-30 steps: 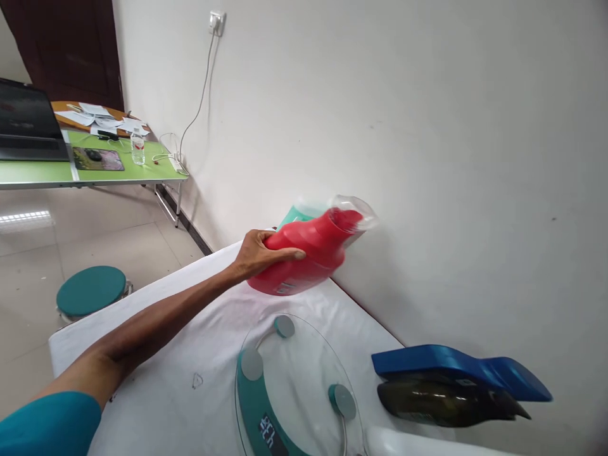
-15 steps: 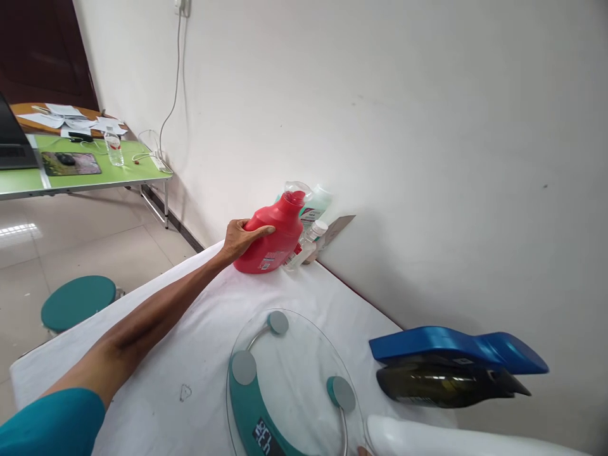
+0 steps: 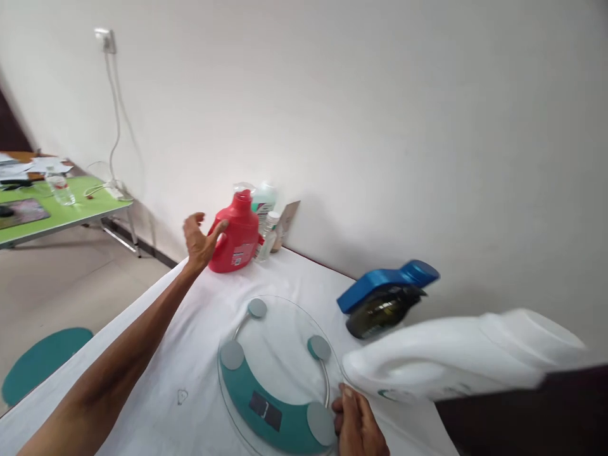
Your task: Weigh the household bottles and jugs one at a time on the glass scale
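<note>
My left hand (image 3: 199, 239) has its fingers apart beside a large red jug-like bottle (image 3: 237, 235); the thumb lies near or against the bottle's side, and I cannot tell if it touches. The bottle stands upright at the far end of the white cloth. Nearer to me lies a round glass bathroom scale (image 3: 285, 335) with green and grey parts and a small display. My right hand (image 3: 357, 423) is closed at the scale's right edge, thumb on top and fingers curled. A big white bottle (image 3: 441, 354) stands just past that hand, leaning in the wide view.
Behind the red bottle are a clear bottle (image 3: 268, 237), a pale green bottle (image 3: 264, 199) and a piece of cardboard (image 3: 287, 221). A blue bottle (image 3: 380, 284) and a dark bottle (image 3: 380, 311) stand by the wall. A green stool (image 3: 47, 361) is at the left.
My left hand has let go of the red bottle and opened to its left. The view has swung right, bringing my right hand and more of the white bottle into sight.
</note>
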`<action>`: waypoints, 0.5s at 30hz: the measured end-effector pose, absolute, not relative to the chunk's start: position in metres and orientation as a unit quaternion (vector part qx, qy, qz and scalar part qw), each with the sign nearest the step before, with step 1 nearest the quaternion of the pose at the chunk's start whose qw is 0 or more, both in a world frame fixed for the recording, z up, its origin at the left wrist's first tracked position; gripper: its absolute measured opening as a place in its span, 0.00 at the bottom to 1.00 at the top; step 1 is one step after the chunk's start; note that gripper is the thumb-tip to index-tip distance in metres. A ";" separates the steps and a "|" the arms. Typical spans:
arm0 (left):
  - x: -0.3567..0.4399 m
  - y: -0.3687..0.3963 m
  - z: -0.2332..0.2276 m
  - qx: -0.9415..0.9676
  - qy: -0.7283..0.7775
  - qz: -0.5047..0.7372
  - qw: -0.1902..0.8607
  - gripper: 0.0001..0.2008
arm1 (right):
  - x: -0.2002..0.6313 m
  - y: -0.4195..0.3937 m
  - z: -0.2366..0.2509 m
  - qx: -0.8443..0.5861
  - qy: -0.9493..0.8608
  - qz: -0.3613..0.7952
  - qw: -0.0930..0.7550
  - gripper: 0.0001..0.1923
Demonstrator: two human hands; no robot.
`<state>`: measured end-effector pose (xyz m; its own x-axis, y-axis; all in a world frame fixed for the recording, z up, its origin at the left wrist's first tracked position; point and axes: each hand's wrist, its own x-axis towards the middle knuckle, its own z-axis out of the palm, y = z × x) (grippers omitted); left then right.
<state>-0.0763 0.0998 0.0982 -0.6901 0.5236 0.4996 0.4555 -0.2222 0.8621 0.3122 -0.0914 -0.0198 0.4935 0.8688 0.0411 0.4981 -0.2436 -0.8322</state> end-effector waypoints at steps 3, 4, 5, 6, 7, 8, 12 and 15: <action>-0.045 0.078 0.125 0.466 0.544 0.691 -0.101 0.25 | 0.309 -0.091 -0.018 -0.741 -0.455 0.245 0.429 0.29; -0.028 0.072 0.134 0.516 0.500 0.688 -0.108 0.22 | 0.308 -0.091 -0.018 -0.741 -0.453 0.249 0.429 0.29; -0.008 0.068 0.143 0.566 0.462 0.677 -0.088 0.19 | 0.308 -0.091 -0.018 -0.741 -0.450 0.251 0.431 0.30; 0.014 0.067 0.150 0.614 0.434 0.657 -0.057 0.17 | 0.308 -0.090 -0.018 -0.739 -0.447 0.251 0.437 0.31; 0.039 0.070 0.154 0.658 0.412 0.630 -0.017 0.16 | 0.308 -0.090 -0.018 -0.737 -0.445 0.250 0.444 0.32; 0.063 0.076 0.156 0.685 0.402 0.607 0.029 0.17 | 0.308 -0.090 -0.019 -0.733 -0.445 0.248 0.450 0.33; 0.158 0.127 0.141 0.726 0.420 0.485 0.248 0.20 | 0.309 -0.091 -0.023 -0.717 -0.455 0.245 0.469 0.35; 0.214 0.164 0.121 0.710 0.447 0.405 0.363 0.25 | 0.311 -0.092 -0.029 -0.701 -0.467 0.241 0.482 0.35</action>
<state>0.2143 0.1642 0.1210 0.2716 0.9292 0.2508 0.3404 -0.3365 0.8780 0.3109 -0.0920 -0.0290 0.4481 0.8870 0.1111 0.4223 -0.1005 -0.9009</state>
